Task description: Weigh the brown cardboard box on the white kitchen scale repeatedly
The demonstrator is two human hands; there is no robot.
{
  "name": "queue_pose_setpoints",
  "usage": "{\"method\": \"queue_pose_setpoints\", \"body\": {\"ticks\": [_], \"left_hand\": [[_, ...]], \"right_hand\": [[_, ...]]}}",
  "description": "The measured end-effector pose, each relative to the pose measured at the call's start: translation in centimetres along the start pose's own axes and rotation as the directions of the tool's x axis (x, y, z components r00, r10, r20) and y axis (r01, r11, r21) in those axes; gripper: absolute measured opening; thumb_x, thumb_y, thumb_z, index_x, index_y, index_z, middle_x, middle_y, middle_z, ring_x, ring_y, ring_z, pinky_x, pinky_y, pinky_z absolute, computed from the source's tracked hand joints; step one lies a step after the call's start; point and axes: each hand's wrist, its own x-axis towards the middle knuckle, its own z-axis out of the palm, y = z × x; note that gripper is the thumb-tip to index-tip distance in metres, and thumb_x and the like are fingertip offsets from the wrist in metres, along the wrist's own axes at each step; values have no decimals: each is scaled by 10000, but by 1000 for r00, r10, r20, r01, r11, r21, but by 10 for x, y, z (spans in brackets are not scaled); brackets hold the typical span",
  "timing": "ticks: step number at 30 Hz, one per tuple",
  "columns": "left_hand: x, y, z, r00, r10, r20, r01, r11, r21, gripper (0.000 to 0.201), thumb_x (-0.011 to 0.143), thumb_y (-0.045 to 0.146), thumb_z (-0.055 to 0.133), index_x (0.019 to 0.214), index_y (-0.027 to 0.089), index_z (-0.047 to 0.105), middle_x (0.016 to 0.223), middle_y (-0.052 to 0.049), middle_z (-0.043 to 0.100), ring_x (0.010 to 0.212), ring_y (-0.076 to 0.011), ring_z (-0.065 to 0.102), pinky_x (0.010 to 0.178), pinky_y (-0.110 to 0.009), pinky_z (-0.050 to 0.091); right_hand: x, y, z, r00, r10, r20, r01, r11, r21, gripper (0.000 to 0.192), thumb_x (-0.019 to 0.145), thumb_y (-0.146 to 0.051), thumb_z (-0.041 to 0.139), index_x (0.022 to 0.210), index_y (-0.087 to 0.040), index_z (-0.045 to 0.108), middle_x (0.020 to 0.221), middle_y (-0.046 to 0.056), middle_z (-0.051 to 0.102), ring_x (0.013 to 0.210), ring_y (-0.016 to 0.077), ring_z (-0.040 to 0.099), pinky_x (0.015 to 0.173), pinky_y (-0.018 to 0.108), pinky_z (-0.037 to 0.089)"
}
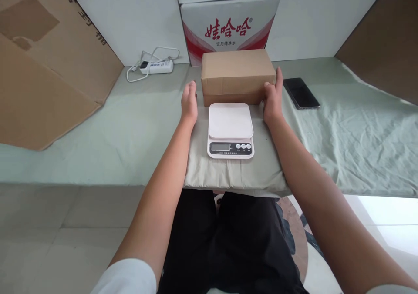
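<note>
Cardboard box (237,76) sits on the cloth-covered worktop (342,133), just behind the white kitchen scale (230,130); right hand (273,98) lies flat against its right end, fingers straight, not clamped; left hand (189,100) is open near the left end, seemingly short of touching; box not yet lifted, scale platform bare, so weighing appears undone; phone (301,93) lies to the right.
</note>
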Motion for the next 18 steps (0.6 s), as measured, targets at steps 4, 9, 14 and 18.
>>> {"method": "queue_pose_setpoints", "body": {"ticks": [4,9,14,18], "left_hand": [[2,-2,-12,988,-148,-47,147,989,-25,954,887,1058,578,1408,287,791,1721,-176,680,1705,-369,571,1394,-541,476],[-8,3,2,992,-118,50,120,992,-27,919,894,1059,560,1290,273,823,1520,-181,810,1591,-371,681,1337,-539,538],[-16,18,18,989,-70,132,70,998,-2,889,871,1075,572,1121,260,824,1229,-140,875,1411,-382,785,1245,-558,599],[-19,45,21,981,-1,196,-3,1000,24,864,841,1054,654,1167,276,842,1181,-124,873,1387,-386,777,1275,-561,570]], "right_hand": [[-5,-7,-3,998,2,55,-3,1000,8,1031,935,-877,536,1819,-376,361,1616,92,717,1556,363,666,1352,679,532],[-8,-12,0,996,-80,49,80,997,-10,847,929,-818,606,1651,-375,582,1623,68,722,1616,361,605,1394,686,473],[-10,-16,6,992,-119,29,120,992,-38,775,853,-806,695,1471,-339,691,1587,77,762,1578,380,612,1416,679,443],[-16,-34,1,974,-227,-14,226,971,-84,858,853,-882,674,1559,-394,647,1676,64,695,1708,392,499,1474,685,349]]}}
